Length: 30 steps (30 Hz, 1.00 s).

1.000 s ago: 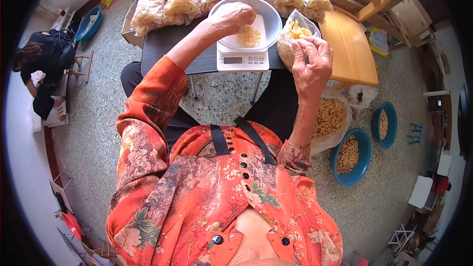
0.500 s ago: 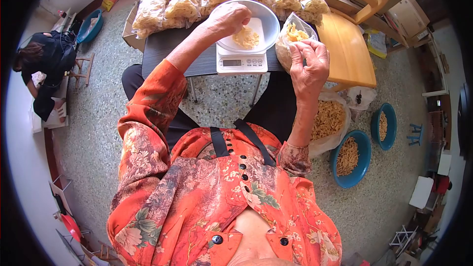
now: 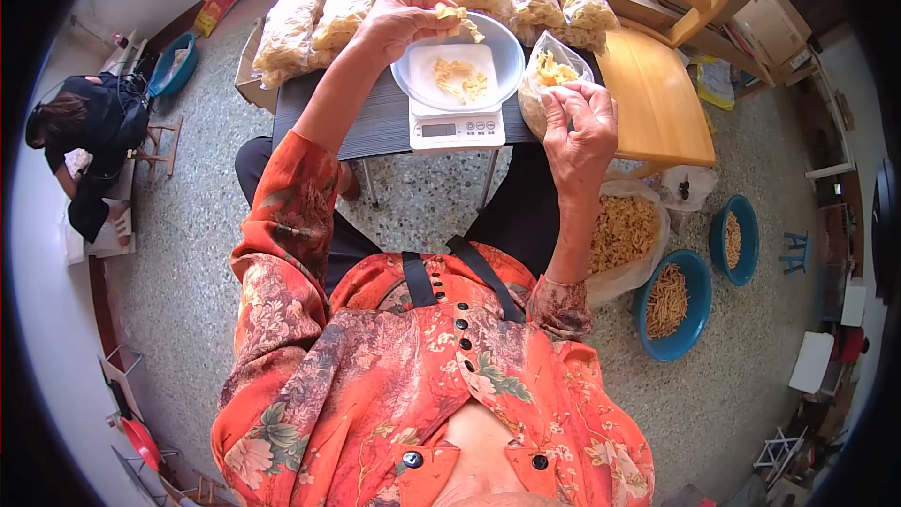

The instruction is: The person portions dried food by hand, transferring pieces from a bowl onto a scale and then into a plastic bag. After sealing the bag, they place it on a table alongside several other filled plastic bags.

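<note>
My left hand is closed on a small bunch of pale yellow dried strips, held above the far left rim of a translucent bowl. More dried strips lie loose at the bottom of the bowl. Under it is a white kitchen scale, its display too small to read. To the right, a clear plastic bag stands with its mouth open and strips showing inside. My right hand pinches the near right edge of that bag, with its fingertips partly hidden.
Filled clear bags are piled along the back of the dark table. A wooden chair stands right, beside a floor sack of dried pieces and two blue basins. Another person sits bent over at far left.
My left hand has risen from inside the bowl towards its far left rim, lifting some dried strips. My right hand stays at the bag. The view has shifted slightly.
</note>
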Each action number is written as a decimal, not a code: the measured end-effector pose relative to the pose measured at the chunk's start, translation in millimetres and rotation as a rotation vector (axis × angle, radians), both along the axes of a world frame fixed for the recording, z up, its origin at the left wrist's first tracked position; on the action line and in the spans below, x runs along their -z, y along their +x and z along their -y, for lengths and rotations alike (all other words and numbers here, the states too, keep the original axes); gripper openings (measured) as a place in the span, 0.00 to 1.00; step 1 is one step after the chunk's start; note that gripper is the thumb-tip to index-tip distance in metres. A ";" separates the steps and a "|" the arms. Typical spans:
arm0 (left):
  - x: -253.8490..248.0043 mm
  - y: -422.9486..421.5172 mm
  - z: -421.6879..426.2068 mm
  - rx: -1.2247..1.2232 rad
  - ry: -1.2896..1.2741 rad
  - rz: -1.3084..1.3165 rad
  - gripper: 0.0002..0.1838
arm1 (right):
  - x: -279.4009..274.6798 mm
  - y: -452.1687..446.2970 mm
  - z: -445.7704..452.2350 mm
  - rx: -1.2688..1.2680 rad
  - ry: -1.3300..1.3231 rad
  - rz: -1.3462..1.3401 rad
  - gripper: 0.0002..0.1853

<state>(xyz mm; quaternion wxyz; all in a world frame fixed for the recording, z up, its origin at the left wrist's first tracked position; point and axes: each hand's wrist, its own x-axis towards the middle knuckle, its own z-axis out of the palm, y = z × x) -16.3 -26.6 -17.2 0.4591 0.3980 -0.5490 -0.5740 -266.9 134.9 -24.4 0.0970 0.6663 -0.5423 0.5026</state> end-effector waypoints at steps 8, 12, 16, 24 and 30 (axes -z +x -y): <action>-20.1 -34.9 -16.5 0.085 0.094 -0.159 0.13 | 0.0 1.9 2.0 0.017 0.000 -0.019 0.08; -42.0 -65.0 -33.9 0.167 -0.212 -0.012 0.11 | -1.3 4.6 2.5 -0.007 0.002 0.007 0.07; -46.2 -102.5 -52.1 0.018 -0.680 0.431 0.08 | -3.7 7.3 3.0 -0.017 -0.014 0.030 0.07; -36.4 -122.7 -65.8 -0.038 -1.238 0.749 0.05 | -8.1 3.9 -2.3 0.020 0.013 0.048 0.07; -44.9 -115.9 -61.4 0.195 -1.107 0.704 0.08 | 1.2 -3.6 0.9 0.025 -0.024 0.069 0.06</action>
